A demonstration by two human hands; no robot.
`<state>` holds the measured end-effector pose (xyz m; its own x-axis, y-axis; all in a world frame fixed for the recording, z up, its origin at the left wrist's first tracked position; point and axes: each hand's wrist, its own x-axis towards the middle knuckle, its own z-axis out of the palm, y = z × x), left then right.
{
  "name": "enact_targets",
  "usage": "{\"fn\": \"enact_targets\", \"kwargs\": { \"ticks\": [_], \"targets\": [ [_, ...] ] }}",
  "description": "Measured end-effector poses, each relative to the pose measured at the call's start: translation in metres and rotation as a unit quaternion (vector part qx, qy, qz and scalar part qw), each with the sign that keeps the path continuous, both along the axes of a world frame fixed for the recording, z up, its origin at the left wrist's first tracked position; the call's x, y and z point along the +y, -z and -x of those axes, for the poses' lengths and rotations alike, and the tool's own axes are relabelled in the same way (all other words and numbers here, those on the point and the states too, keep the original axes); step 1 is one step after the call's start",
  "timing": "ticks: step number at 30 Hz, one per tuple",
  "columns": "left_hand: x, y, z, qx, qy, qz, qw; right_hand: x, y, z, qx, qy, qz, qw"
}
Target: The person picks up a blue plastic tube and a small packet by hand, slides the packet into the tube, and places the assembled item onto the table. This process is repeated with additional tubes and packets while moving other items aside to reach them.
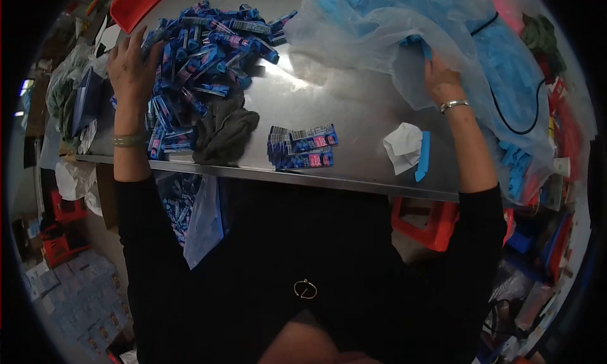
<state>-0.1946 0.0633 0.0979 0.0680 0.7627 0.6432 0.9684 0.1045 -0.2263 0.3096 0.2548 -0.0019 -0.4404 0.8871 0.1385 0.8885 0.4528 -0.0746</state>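
Presently: left hand (131, 68), fingers spread, unladen, at the left edge of blue packets (202, 55) heaped on metal table (360, 108); right hand (441, 79) at plastic bag (373, 38), fingertips partly hidden, grip unclear.

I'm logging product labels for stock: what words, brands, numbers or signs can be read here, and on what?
No text can be read with certainty.
Heap of blue packets: pink and pale print, too small and blurred to read.
Overlapping packets near the table edge: pink patches and pale marks, too small to read.
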Motion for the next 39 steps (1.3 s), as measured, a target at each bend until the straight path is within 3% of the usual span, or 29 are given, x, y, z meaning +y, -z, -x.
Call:
{"fn": "enact_targets", "kwargs": {
  "ticks": [2, 3, 5, 6, 8, 12, 21, 24, 26, 29, 30, 32, 35, 39],
  "targets": [
    [-0.002, 0.003, -0.032, 0.030, 0.006, -0.067, 0.997, 0.020, 0.011, 0.004, 0.067, 0.036, -0.027, 0.997],
    [-0.004, 0.010, -0.051, -0.028, 0.059, -0.041, 0.997, 0.026, 0.014, 0.010, 0.067, 0.036, -0.026, 0.997],
    [-0.017, 0.028, -0.101, -0.214, 0.140, 0.055, 0.965, 0.034, 0.021, 0.028, -0.078, 0.022, -0.025, 0.996],
    [-0.024, 0.037, -0.128, -0.336, 0.166, 0.124, 0.919, 0.043, 0.034, 0.032, -0.078, 0.019, -0.022, 0.997],
    [-0.032, 0.069, -0.160, -0.399, 0.213, 0.176, 0.874, 0.069, 0.073, 0.038, 0.039, 0.052, -0.124, 0.990],
    [-0.043, 0.099, -0.199, -0.369, 0.211, 0.240, 0.873, 0.095, 0.094, 0.046, 0.010, -0.007, -0.167, 0.986],
    [-0.040, 0.107, -0.213, -0.413, 0.173, 0.319, 0.836, 0.090, 0.081, 0.048, 0.034, 0.050, -0.114, 0.992],
    [-0.037, 0.108, -0.212, -0.427, 0.178, 0.322, 0.826, 0.056, 0.054, 0.026, -0.018, 0.045, -0.126, 0.991],
    [-0.035, 0.112, -0.211, -0.402, 0.205, 0.315, 0.835, 0.024, 0.010, 0.026, -0.158, 0.093, 0.094, 0.979],
    [-0.034, 0.113, -0.213, -0.368, 0.233, 0.284, 0.854, -0.008, -0.008, 0.027, -0.199, 0.099, 0.093, 0.971],
    [-0.034, 0.113, -0.214, -0.367, 0.234, 0.284, 0.855, -0.009, -0.001, 0.024, -0.198, 0.100, 0.093, 0.971],
    [-0.036, 0.112, -0.216, -0.336, 0.261, 0.243, 0.872, -0.009, 0.020, 0.016, -0.009, 0.038, 0.017, 0.999],
    [-0.037, 0.108, -0.218, -0.331, 0.267, 0.248, 0.870, -0.004, 0.025, 0.018, -0.019, -0.052, -0.010, 0.998],
    [-0.039, 0.110, -0.217, -0.313, 0.274, 0.243, 0.876, -0.012, 0.023, 0.023, 0.028, -0.034, 0.001, 0.999]
  ]
}}
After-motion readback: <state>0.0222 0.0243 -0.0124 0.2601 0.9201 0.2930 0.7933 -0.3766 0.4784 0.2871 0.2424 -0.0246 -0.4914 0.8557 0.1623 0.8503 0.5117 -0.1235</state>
